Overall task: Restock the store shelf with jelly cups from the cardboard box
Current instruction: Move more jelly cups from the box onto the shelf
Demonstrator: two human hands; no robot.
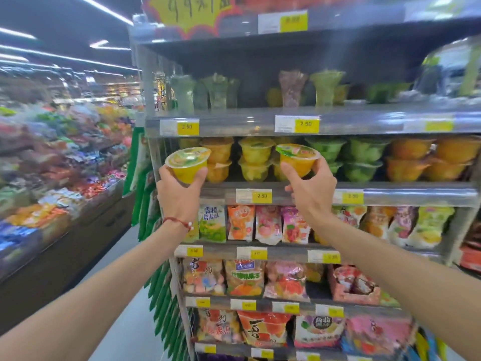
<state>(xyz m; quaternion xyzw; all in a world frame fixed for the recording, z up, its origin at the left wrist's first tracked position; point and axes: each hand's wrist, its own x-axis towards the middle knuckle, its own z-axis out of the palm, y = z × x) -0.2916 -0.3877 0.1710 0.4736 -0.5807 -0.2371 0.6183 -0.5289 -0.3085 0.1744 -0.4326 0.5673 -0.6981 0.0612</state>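
My forearms (104, 285) rise from the bottom corners of the frame. My left hand (179, 190) cups a yellow jelly cup (187, 162) from beneath, fingers curled round it. My right hand (311, 190) grips an orange jelly cup (298, 158) the same way. Both are lids up, level with the mid-frame shelf (406, 195), probably for sliding in. Stacked cups (256, 158) crowd that row, and the cardboard box is out of view.
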